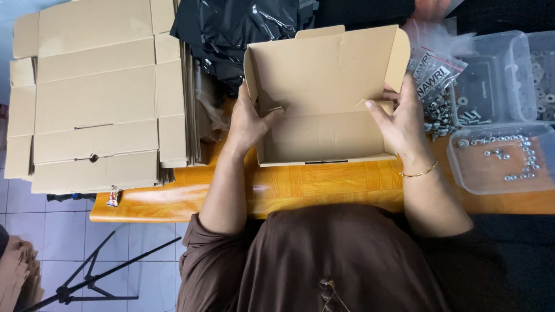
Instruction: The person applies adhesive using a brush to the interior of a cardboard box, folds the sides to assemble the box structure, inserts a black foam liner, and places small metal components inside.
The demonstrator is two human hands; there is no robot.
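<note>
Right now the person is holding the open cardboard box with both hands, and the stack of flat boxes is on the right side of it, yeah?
Not quite. Both the left hand and the right hand do hold the open cardboard box, but the stack of flat boxes lies to its left, as the head view shows. On the right are clear plastic tubs of screws.

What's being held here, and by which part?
The open cardboard box: left hand grips its left side wall, right hand its right side wall, fingers over the folded-in flaps.

We worked at a glossy orange wooden table. On it lay a stack of flat brown cardboard blanks, an open brown cardboard box and clear plastic tubs of metal screws.
</note>
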